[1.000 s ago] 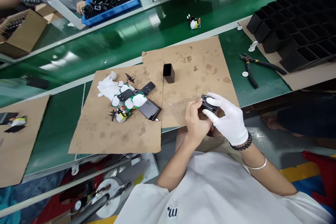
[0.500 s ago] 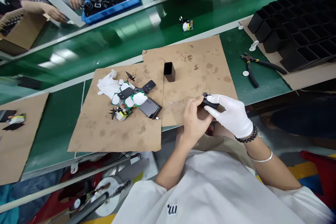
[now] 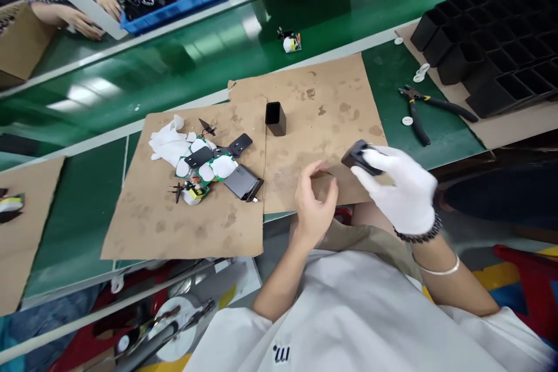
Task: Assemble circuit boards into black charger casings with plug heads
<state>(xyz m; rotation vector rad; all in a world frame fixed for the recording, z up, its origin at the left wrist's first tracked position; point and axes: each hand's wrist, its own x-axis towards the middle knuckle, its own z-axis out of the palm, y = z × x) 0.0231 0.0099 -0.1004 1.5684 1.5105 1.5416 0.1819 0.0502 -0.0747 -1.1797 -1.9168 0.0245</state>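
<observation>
My right hand (image 3: 396, 186), in a white glove, grips a small black plastic case (image 3: 360, 157) above the cardboard's right part. Bare and empty, my left hand (image 3: 317, 200) is just left of it, thumb and fingers apart in a curve. An upright black square tube-like housing (image 3: 276, 119) stands on the cardboard sheet (image 3: 300, 145) beyond my hands. To the left lie a grey-black boxy device (image 3: 244, 182), green circuit boards with white round pads (image 3: 223, 167), a small board with a yellow part (image 3: 195, 192) and a crumpled white glove (image 3: 168, 140).
Black-handled cutters (image 3: 416, 110) lie on the green table at right, before rows of black housings (image 3: 488, 64). Another small circuit assembly (image 3: 290, 42) sits on the green belt (image 3: 209, 58). Across it, a co-worker's hands (image 3: 81, 20) are near a blue tray (image 3: 174, 14) of black parts.
My hands have parted. The right hand has drawn the black case away to the right and tilted it; the left has let go and opened.
</observation>
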